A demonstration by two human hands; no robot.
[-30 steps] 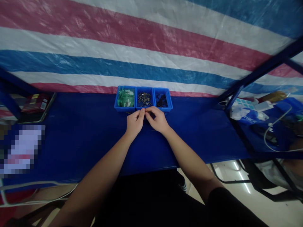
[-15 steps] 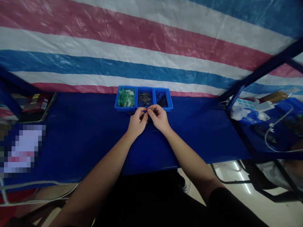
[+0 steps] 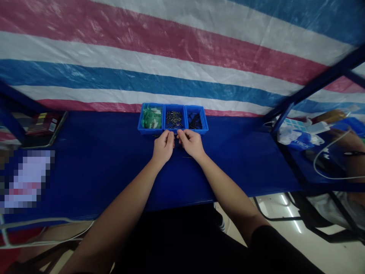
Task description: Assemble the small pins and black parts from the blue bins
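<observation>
Both your left hand [image 3: 163,147] and right hand [image 3: 191,144] sit curled, fingertips close together, just below three blue plastic bins [image 3: 151,131] at frame centre. The metal pins [image 3: 174,119] lie in the middle bin. You cannot tell whether either hand holds anything.

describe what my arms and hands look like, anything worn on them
The left hand and right hand are bare, with no gloves, and no watch or ring shows. The left forearm and right forearm are bare too. A black sleeve ends near the right elbow.
</observation>
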